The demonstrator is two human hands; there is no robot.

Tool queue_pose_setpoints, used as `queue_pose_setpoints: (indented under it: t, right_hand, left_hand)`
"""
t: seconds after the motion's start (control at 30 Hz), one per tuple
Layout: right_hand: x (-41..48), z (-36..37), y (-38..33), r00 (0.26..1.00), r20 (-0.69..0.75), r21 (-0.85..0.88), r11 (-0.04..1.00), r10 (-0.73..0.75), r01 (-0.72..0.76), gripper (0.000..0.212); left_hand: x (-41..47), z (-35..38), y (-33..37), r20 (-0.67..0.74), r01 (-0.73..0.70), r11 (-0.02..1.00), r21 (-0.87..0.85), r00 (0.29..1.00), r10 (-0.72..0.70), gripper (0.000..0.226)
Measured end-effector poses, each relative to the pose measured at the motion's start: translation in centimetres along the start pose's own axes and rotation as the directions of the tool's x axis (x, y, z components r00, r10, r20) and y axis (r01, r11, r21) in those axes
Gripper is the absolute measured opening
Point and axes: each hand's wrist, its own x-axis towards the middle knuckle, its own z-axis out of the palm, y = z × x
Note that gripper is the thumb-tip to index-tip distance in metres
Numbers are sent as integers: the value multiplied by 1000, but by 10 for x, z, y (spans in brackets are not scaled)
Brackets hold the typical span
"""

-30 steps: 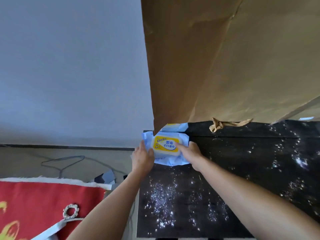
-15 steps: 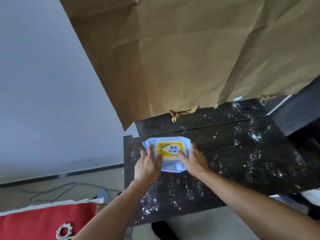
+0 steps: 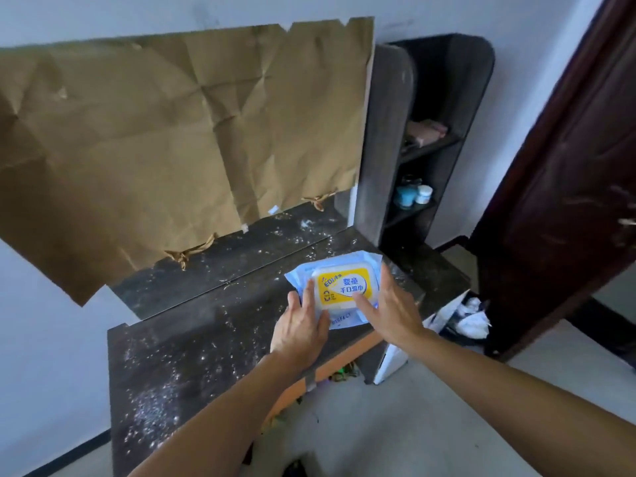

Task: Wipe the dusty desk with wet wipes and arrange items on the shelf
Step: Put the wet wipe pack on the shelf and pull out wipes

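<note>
Head view: the left hand (image 3: 303, 325) is laid flat, fingers spread, on the near left part of the wet wipes pack (image 3: 339, 294), its fingertips reaching the edge of the yellow lid label. The right hand (image 3: 390, 311) is set against the pack's right side, fingers extended and lightly parted, the index tip touching the label; neither hand is closed around the pack. The pack, pale blue film with a white flip lid, is seen resting on the dusty desk (image 3: 192, 342), towards its right end. On the label "EDI" and the characters "婴童 手口湿巾" can be read; on the film below, only "PERFECT" is legible. White dust is scattered over the dark desk top. Behind the desk, creased brown paper (image 3: 179, 132) is fixed across the wall. To the right, a dark shelf (image 3: 430, 149) is shown, on which a blue jar (image 3: 406, 196) and a white jar (image 3: 424, 193) are standing side by side.
</note>
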Motion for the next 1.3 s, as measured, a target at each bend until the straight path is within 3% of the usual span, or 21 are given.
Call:
queue_pose_setpoints:
  t: [0.3, 0.53, 0.83, 1.1, 1.3]
  right_hand:
    - [37, -102, 91, 969, -227, 55, 995, 92, -81, 83]
    - [139, -157, 146, 955, -265, -63, 985, 136, -158, 62]
    - [275, -204, 175, 949, -268, -35, 983, 165, -181, 60]
    - [384, -211, 190, 978, -200, 6, 998, 61, -61, 57]
    - [466, -206, 194, 991, -108, -24, 996, -85, 83, 53]
  left_hand:
    - [80, 12, 129, -29, -298, 954, -31, 955, 297, 69]
    - [185, 18, 207, -111, -365, 927, -85, 928, 355, 60]
    - [308, 3, 258, -219, -414, 902, -124, 898, 382, 56]
    - [378, 7, 278, -281, -279, 952, -129, 931, 234, 58]
    - [424, 15, 296, -354, -34, 995, -97, 935, -2, 57]
